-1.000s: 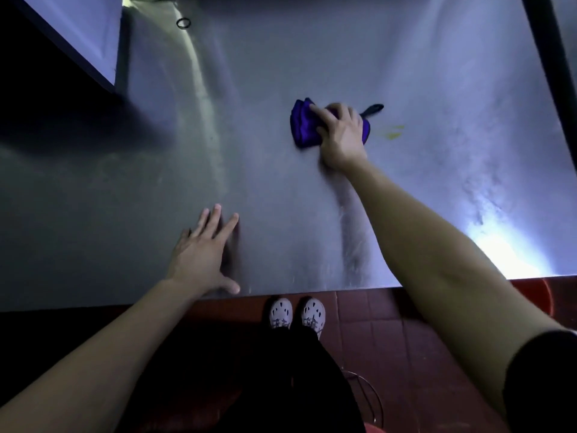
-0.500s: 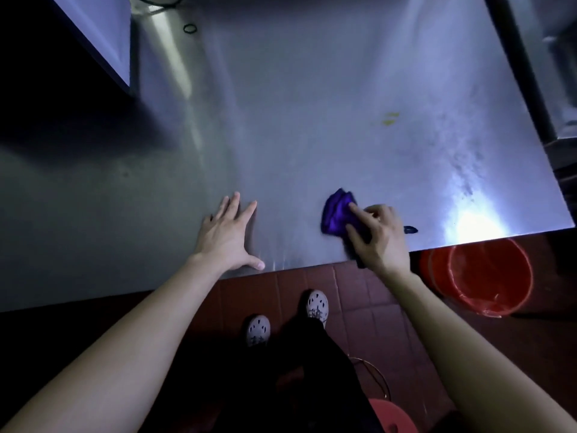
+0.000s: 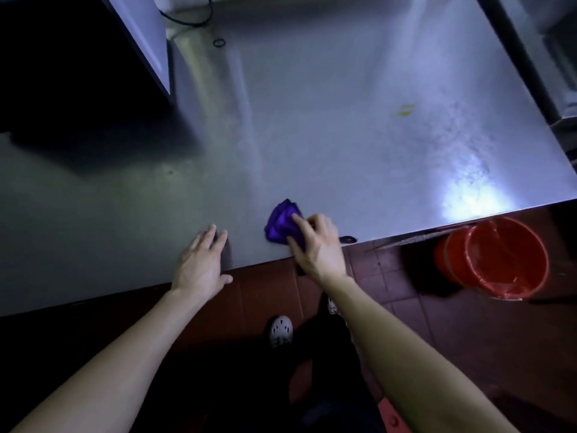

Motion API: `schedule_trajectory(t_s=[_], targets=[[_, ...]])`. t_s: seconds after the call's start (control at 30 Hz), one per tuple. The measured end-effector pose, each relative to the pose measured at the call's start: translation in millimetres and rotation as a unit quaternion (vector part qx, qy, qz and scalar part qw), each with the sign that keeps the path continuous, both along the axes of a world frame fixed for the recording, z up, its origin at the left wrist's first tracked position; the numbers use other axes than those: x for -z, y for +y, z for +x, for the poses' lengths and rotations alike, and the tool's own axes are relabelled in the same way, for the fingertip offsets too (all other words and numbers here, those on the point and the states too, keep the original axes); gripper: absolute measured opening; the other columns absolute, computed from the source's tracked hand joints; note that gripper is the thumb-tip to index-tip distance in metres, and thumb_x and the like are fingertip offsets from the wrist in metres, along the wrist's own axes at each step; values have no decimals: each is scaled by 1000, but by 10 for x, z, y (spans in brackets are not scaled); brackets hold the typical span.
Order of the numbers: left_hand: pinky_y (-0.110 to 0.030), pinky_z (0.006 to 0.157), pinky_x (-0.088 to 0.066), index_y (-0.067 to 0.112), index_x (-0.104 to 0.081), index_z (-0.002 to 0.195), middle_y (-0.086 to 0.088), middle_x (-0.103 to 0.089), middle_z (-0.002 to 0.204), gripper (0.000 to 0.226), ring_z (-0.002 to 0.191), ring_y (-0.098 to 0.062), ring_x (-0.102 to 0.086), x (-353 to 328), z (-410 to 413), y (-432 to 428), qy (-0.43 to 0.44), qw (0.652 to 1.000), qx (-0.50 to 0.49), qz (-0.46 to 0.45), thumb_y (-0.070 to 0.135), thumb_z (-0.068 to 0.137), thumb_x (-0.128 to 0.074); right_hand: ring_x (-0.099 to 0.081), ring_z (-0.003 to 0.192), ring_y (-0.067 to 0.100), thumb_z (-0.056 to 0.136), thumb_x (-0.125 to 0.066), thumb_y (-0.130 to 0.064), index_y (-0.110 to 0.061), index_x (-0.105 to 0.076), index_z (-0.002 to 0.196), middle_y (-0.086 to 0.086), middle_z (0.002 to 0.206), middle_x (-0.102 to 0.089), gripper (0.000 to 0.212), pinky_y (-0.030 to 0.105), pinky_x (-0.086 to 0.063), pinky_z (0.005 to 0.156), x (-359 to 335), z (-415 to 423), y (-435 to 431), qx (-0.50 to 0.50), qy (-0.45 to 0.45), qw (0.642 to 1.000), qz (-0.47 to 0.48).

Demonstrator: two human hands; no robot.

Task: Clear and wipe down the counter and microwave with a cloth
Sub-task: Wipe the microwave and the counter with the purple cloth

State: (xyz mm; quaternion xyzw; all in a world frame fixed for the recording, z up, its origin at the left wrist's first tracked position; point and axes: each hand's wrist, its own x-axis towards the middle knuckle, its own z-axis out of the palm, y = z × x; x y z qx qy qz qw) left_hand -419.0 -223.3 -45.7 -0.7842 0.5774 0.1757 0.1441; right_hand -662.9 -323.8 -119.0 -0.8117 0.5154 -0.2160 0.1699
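The right hand (image 3: 315, 245) clutches the purple cloth (image 3: 281, 225) at the steel counter (image 3: 312, 135) edge; left hand (image 3: 199, 264) rests flat beside it. A yellow smear (image 3: 405, 110) farther in remains unwiped.

bunched purple cloth (image 3: 282, 223) lies at the steel counter's (image 3: 312, 135) near edge.

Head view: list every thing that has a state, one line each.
Purple cloth: bunched, on the counter near its front edge.
Right hand: grips the cloth.
Left hand: flat on the counter, fingers straight.
Yellow smear: on the counter, unwiped.
Red bucket: on the floor, lidless.
Black ring: lying flat on the counter's far side.
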Motion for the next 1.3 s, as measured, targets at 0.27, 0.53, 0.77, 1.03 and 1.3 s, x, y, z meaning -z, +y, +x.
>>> schedule_trajectory(t_s=[0.27, 0.53, 0.77, 1.03, 1.3], targets=[[-44, 121, -41, 24, -21, 169, -1, -12, 178, 130, 162, -26, -21, 102, 36, -23, -14, 1000, 12, -10, 60, 67, -94, -51, 108, 40, 91, -68, -45, -17, -57, 148, 17, 117, -53, 64, 49, -44, 97, -95, -989, -527, 300, 77, 948, 76], [-43, 88, -59, 29, -77, 112, 3, -71, 111, 28, 108, -31, -71, -87, -336, -592, 79, 988, -42, -124, 38, 86, -82, -61, 110, 24, 106, -55, -49, -26, -65, 139, 1, 118, -61, 41, 37, -48, 97, -339, -1079, -351, 96, -10, 979, 177], [-39, 94, -52, 25, -79, 115, -1, -74, 109, 20, 113, -28, -64, -189, -1661, -1680, 148, 975, 36, -160, 33, 97, -73, -71, 98, 23, 101, -64, -30, -20, -77, 121, 3, 114, -69, 26, 36, -52, 88, -482, -1344, -798, 90, -27, 966, 241], [-40, 103, -42, 28, -72, 111, 2, -65, 115, 21, 121, -25, -57, 50, -1758, -1815, 109, 988, 33, -106, 35, 92, -75, -66, 106, 33, 90, -72, -25, -20, -67, 130, 7, 121, -59, 40, 43, -54, 92, -399, -1083, -1359, -95, 32, 951, 292], [-41, 101, -47, 27, -68, 116, 6, -67, 109, 33, 111, -25, -60, 129, -1575, -1644, 145, 977, -18, -153, 22, 85, -77, -64, 115, 32, 93, -71, -28, -14, -55, 140, 11, 130, -65, 51, 41, -53, 95, -339, -1066, -1355, -52, 1, 952, 302]])
